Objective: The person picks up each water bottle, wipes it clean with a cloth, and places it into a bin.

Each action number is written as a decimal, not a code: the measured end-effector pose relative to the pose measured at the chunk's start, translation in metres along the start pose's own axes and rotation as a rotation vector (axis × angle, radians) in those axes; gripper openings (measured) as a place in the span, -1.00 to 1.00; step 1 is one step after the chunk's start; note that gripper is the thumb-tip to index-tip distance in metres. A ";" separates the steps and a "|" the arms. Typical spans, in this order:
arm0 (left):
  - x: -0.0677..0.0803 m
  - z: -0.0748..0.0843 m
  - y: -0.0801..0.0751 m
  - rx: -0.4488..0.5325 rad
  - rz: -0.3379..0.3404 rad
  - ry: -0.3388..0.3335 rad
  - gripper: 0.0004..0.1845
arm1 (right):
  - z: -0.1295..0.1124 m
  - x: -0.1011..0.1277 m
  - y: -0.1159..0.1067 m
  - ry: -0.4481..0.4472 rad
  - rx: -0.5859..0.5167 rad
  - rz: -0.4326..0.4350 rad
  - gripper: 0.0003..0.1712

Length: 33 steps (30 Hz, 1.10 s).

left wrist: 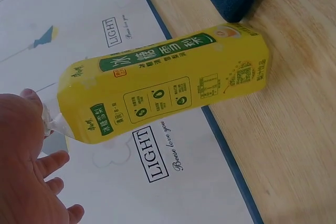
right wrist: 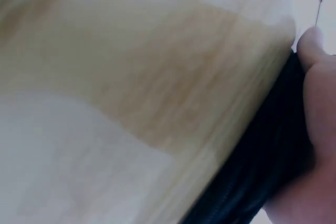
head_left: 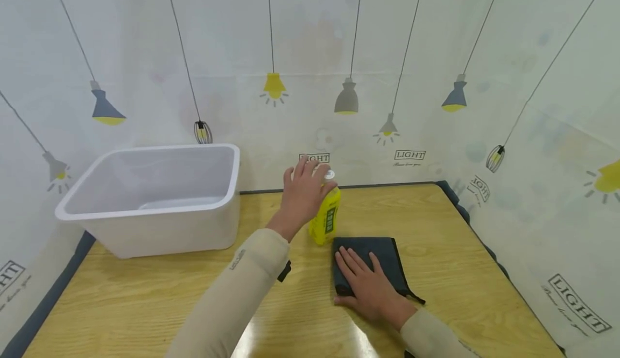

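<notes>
A yellow-labelled drink bottle (head_left: 325, 218) with a pale cap stands upright on the wooden table, behind a folded dark cloth. My left hand (head_left: 304, 194) is at the top of the bottle, thumb right by the neck and the other fingers spread. In the left wrist view the bottle's (left wrist: 163, 85) printed side faces the camera, and the spread fingers (left wrist: 52, 163) lie beside the cap. My right hand (head_left: 370, 293) rests flat on the dark cloth (head_left: 387, 253), fingers straight. In the right wrist view, the cloth (right wrist: 262, 156) shows as a dark edge beside the hand.
A large white plastic tub (head_left: 160, 234) stands at the back left of the wooden table (head_left: 416, 212). A light wall covering (head_left: 290, 24) printed with hanging lamps rises behind the table and along its sides. A dark border runs round the table's edge.
</notes>
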State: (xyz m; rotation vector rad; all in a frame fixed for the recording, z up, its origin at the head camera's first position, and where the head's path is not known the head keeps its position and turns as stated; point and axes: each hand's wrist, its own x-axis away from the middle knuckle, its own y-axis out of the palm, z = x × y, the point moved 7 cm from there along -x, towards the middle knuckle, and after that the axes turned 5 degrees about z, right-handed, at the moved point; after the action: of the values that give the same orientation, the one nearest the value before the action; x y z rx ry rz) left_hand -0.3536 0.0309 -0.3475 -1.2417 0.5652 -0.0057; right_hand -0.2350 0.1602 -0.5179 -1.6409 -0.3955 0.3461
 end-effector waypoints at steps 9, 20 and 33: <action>0.006 -0.007 -0.004 -0.061 -0.037 0.026 -0.49 | -0.002 0.001 -0.002 0.039 0.082 -0.020 0.01; 0.013 -0.011 -0.014 -0.112 0.001 0.126 -0.50 | 0.005 -0.003 -0.012 0.054 0.126 0.031 -0.20; 0.023 -0.017 -0.018 -0.103 0.002 0.215 -0.57 | 0.021 -0.012 -0.074 0.102 0.117 0.333 -0.26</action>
State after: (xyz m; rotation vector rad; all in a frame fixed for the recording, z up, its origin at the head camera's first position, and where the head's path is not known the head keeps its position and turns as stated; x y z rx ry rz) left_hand -0.3355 0.0023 -0.3439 -1.3497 0.7601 -0.1109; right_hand -0.2589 0.1803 -0.4463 -1.6006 -0.0216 0.5217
